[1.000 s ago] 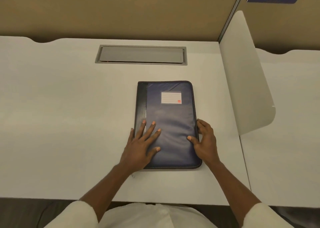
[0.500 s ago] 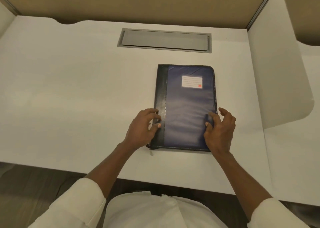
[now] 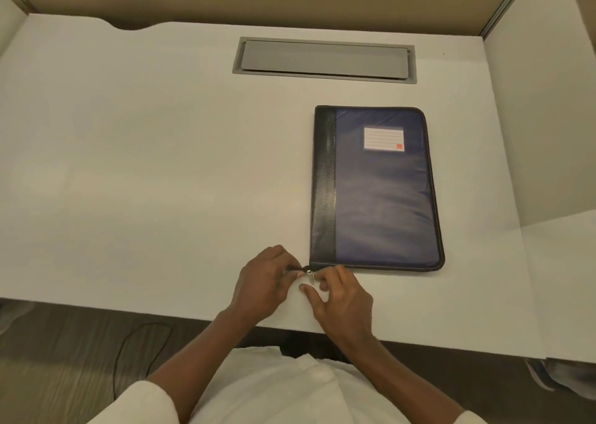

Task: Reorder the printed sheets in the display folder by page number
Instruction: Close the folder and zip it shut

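A closed display folder, blue with a black spine strip and a white label, lies flat on the white desk, right of centre. Its zip runs round the edge and no printed sheets show. Both hands meet at the folder's near left corner. My left hand pinches the black zip end tab there. The fingers of my right hand curl at the small metal zipper pull, thumb and forefinger on either side of it.
A grey cable hatch is set into the desk behind the folder. A white divider panel stands along the right side and a tan partition runs across the back. A dark cable lies on the floor below the desk's near edge.
Both hands left the folder's cover and came down to its near left corner, at the zip. The view shifted, so the folder now sits further right.
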Demonstrator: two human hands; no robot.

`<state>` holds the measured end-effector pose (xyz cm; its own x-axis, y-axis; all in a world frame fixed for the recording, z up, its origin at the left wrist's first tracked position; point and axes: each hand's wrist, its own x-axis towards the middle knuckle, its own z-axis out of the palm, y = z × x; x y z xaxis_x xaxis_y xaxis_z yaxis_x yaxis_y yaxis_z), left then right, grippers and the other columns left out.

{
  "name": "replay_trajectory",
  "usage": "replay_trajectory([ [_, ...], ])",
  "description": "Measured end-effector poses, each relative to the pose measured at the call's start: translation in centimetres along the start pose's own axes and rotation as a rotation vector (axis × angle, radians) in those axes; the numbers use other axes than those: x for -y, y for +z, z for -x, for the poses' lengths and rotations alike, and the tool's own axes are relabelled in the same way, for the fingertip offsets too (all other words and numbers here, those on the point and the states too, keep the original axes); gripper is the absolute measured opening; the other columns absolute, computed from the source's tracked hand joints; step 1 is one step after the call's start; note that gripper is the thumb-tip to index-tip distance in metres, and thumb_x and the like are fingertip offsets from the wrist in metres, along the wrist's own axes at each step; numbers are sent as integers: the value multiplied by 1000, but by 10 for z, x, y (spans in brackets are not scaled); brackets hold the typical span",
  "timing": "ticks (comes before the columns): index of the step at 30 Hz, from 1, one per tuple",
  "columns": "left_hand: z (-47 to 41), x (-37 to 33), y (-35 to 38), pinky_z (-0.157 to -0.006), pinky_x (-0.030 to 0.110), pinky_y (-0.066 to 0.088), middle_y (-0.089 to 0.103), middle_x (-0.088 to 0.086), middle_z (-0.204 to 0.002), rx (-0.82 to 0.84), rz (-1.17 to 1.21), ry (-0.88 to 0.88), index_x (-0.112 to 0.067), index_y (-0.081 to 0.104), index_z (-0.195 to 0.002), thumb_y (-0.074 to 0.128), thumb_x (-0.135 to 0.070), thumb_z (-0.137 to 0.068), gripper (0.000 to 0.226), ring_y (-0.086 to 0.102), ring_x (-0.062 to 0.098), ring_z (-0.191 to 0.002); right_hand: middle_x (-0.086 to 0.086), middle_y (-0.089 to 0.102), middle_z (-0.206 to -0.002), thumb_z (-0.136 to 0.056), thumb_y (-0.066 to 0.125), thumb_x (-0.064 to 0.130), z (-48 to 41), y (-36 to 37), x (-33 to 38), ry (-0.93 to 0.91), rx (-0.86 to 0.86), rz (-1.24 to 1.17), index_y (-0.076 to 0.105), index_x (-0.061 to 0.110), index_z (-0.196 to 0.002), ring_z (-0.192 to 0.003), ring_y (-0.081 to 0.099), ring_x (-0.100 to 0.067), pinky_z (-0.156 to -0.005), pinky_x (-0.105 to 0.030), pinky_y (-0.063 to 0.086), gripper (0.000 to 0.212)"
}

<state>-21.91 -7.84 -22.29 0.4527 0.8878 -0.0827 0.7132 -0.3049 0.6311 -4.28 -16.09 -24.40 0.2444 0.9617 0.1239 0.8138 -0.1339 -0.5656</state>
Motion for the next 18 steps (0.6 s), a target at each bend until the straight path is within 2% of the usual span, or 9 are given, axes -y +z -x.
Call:
replay_trajectory([
  [2,1,1,2,-76,31,61,70,-7,-97,9,32,-7,-23,76,-103,63,-48,-96,29,63,10,-82,3,72,-90,-87,72,54,1,6,3,55,-15,3,74,22,-96,-72,68,-13,-63,-16,47,33],
  [7,5,4,2,-70,30,61,71,-6,-95,15,53,23,-21,75,-103,63,-47,-96,30,63,9,-78,-3,74,-88,-84,76,40,2,10,6,57,-102,49,77,17,-91,-69,69,-17,-64,-19,47,24],
  [13,5,6,3,-57,23,57,71,-8,-88,-78,-73,99,-23,74,-99,69,-43,-92,22,65,10,-66,-4,76,-91,-89,72,39,5,16,4,82,-130,-21,78,15,-98,-71,71,-17,-68,-21,54,26],
  [16,3,7,3,-54,21,54,70,-7,-85,-90,-116,120,-22,74,-96,71,-41,-89,20,65,13,-60,-2,77,-90,-95,60,50,4,16,5,95,-139,6,78,16,-98,-68,71,-15,-69,-20,53,39],
  [18,2,6,4,-55,18,50,70,-7,-85,-83,-139,116,-22,74,-96,70,-41,-89,20,64,14,-58,1,77,-87,-93,66,47,0,11,7,141,-136,34,79,18,-95,-65,70,-13,-66,-22,56,32],
])
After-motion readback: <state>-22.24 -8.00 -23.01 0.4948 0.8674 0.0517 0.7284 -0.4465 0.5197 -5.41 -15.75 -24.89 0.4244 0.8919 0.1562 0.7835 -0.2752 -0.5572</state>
